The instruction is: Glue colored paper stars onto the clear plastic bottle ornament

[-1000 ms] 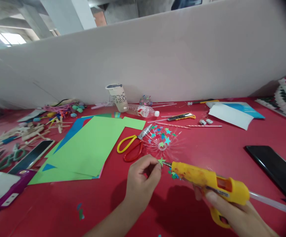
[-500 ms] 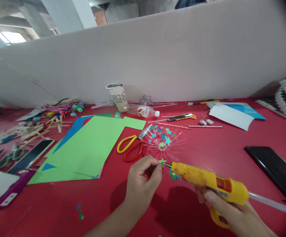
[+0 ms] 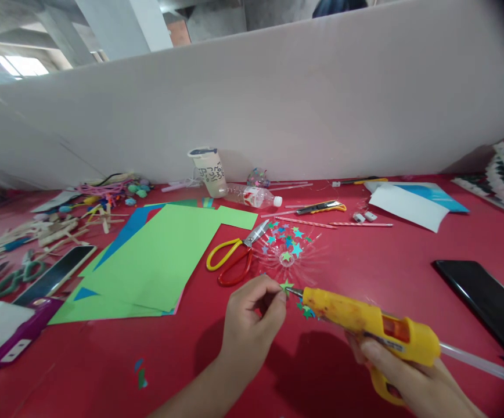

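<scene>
Between thumb and forefinger, my left hand [image 3: 252,322] pinches a small green paper star [image 3: 287,285]. My right hand [image 3: 402,368] is wrapped round a yellow glue gun [image 3: 343,309], and a clear glue stick [image 3: 478,363] runs out of its back. The gun's metal nozzle is at the star; whether they touch I cannot tell. Just beyond lies a clear plastic piece cut into a fringe [image 3: 287,259], with several blue, green and purple stars on it. More stars [image 3: 306,310] lie under the nozzle. Scissors [image 3: 238,255] with one yellow and one red handle rest left of the fringed piece.
Green paper sheets [image 3: 156,261] cover the left middle. A cup [image 3: 209,172], a plastic bottle [image 3: 252,196] and a craft knife [image 3: 321,207] lie towards the white partition [image 3: 278,104]. A black phone [image 3: 482,302] is at the right; a purple-and-white tool [image 3: 17,334] sits far left.
Almost nothing differs. The view has shifted very slightly, and both hands keep the star and glue gun in the same position.
</scene>
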Demonstrator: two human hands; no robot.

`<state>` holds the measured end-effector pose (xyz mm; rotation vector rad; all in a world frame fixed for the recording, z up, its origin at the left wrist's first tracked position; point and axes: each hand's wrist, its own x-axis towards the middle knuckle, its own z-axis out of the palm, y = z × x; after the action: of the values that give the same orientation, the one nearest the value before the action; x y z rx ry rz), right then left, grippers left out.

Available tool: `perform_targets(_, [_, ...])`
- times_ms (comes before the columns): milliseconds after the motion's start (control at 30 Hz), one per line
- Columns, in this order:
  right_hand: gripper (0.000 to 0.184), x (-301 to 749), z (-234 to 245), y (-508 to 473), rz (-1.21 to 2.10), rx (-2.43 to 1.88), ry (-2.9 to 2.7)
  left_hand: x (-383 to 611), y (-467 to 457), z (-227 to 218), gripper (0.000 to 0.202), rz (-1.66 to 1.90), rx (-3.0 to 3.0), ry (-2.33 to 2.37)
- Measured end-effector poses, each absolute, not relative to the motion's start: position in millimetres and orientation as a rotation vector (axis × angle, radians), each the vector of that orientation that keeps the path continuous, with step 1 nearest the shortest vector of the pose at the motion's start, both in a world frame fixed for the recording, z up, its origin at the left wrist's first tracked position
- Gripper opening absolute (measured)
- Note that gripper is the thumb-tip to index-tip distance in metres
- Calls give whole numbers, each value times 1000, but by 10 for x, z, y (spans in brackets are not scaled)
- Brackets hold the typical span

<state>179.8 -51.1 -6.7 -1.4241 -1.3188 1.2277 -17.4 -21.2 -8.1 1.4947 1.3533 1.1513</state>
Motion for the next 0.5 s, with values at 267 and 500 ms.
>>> perform_targets(267, [29, 1810, -134, -527, 1204, -1459, -1307, -165, -217, -63, 21, 1157, 1496, 1367])
perform_targets(500, [28, 1808, -142, -526, 1200, -1474, -1314, -170, -211, -67, 20, 1148, 1494, 1354])
